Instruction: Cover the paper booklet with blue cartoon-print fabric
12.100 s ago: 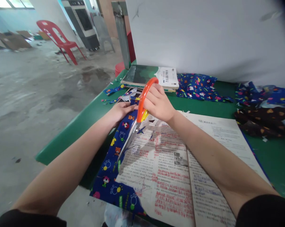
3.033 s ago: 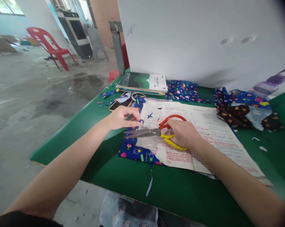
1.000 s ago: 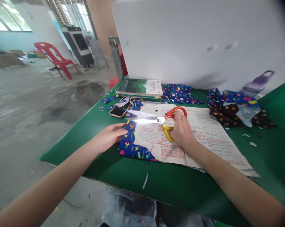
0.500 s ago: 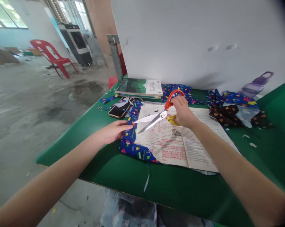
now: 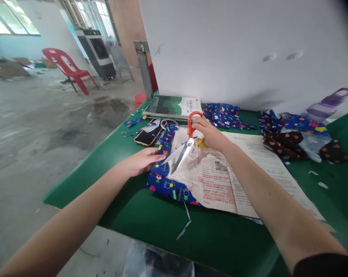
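Shows a concrete floor (image 5: 20, 127) and a red chair (image 5: 72, 72) well beyond the fingers, with a white panel (image 5: 220, 42) behind a green tabletop (image 5: 127, 209). Grips orange-and-yellow scissors (image 5: 190, 143) by the handles with the right hand (image 5: 210, 134), fingers closed around them. Holds the blades parted, tips pointing down and toward the left thumb. Touches blue printed cloth (image 5: 174, 189) along the left page edge with the left hand (image 5: 139, 161), thumb and index slightly apart; cannot tell whether the cloth is pinched. Has an open book (image 5: 217, 188) below and right of the right fingers, red marks on its print. Notes a phone (image 5: 146, 138) just beyond the left fingers, stacked books (image 5: 174, 107) beyond the right ones, and, well right of both, brown patterned fabric (image 5: 287, 143) and a purple bottle (image 5: 320, 110).
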{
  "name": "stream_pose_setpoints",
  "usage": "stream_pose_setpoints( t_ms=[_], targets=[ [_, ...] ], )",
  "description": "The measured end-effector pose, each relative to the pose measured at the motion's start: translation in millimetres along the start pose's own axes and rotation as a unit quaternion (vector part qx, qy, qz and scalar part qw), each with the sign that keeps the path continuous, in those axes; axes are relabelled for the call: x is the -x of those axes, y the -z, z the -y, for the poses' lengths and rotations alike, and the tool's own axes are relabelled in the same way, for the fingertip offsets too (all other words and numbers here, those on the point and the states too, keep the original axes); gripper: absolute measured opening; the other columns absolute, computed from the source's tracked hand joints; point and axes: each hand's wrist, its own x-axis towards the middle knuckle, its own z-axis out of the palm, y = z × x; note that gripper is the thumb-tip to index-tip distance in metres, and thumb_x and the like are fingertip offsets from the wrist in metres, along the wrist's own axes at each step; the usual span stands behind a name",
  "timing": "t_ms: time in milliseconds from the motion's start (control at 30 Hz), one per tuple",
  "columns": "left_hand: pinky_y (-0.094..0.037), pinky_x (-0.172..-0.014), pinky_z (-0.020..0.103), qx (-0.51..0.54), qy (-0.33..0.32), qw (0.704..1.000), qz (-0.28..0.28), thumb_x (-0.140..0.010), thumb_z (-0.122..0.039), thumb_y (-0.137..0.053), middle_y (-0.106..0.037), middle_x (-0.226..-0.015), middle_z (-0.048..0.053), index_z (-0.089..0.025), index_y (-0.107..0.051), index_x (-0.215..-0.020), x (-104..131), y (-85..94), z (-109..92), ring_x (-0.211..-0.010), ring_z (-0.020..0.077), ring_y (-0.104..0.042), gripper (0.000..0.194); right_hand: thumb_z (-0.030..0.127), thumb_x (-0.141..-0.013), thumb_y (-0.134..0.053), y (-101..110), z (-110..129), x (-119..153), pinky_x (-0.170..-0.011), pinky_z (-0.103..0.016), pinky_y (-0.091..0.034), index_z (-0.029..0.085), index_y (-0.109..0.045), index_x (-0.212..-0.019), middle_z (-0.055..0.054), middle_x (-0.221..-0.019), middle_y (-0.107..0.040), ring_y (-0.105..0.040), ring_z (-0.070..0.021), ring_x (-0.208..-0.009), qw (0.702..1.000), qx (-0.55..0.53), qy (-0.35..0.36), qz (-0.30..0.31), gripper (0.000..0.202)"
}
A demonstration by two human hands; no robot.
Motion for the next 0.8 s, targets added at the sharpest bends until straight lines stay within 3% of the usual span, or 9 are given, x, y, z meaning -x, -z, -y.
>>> stream_pose_setpoints(
  t_ms=[267,533,800],
  targets=[
    [-0.05,-0.077,0.028,-0.035,-0.012,0.999,0.03,-0.077,-0.032,-0.072,-0.068,-0.103,0.006,-0.02,-0.062,-0.114,-2,-2.4,0,-0.084,0.0156,-0.066,0.04,0.003,-0.069,-0.053,-12,-1,-13,-0.114,-0.049,-0.022,0.025,-0.048,-0.111,-0.006,-0.124,-0.052,-0.043,-0.0237,-0.123,0.999,-0.013,0.011,0.031,0.047],
    [-0.046,-0.078,0.028,-0.091,-0.039,0.994,0.053,-0.082,-0.035,-0.065,-0.066,-0.104,0.004,-0.019,-0.063,-0.109,-4,-4.9,-3,-0.088,0.016,-0.062,0.031,0.0,-0.067,-0.051,-18,5,-18,-0.108,-0.048,-0.034,0.026,-0.047,-0.111,-0.005,-0.121,-0.054,-0.046,-0.0233,-0.119,0.998,-0.038,0.01,0.039,0.052],
    [-0.045,-0.08,0.029,-0.124,-0.051,0.989,0.062,-0.082,-0.037,-0.065,-0.065,-0.104,0.003,-0.02,-0.063,-0.106,-5,-5.1,-3,-0.092,0.0183,-0.06,0.03,0.0,-0.07,-0.05,-20,7,-20,-0.108,-0.045,-0.032,0.023,-0.05,-0.106,-0.006,-0.113,-0.058,-0.05,-0.0215,-0.112,0.999,-0.004,0.021,0.033,0.043]
  ],
)
